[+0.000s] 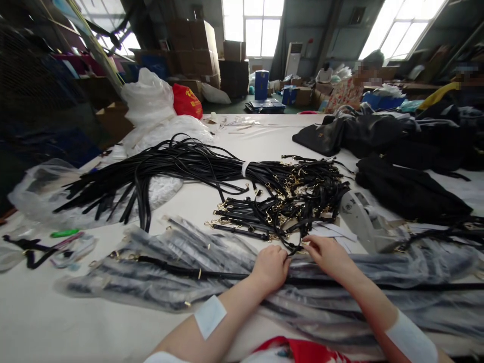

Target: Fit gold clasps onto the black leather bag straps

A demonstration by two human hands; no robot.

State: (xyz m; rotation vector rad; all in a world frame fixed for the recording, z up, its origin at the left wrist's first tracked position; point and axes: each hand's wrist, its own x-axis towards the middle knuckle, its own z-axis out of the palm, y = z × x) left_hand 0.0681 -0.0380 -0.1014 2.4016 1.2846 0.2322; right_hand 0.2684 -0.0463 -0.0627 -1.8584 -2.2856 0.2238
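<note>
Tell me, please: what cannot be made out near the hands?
In the head view:
- Thin black strap: part inside the left hand, hidden by its fingers.
- What the right hand touches: too small to tell.
- Contents of plastic sleeves: blurred by cloudy film.
- Long black strap: cut off by right edge.

Smooth black straps (212, 164), leather-like with a low sheen, lie toward nine o'clock; metal snap hooks (268, 217) near the centre gleam gold. Toward seven, thin plastic sleeves (159, 287) look crinkled and glossy. The tabletop (30, 307) at eight is smooth, matt white. Black fabric (408, 194) at three looks dull. Toward eleven: shiny red plastic bag (187, 101), matt cardboard boxes (212, 55).
</note>
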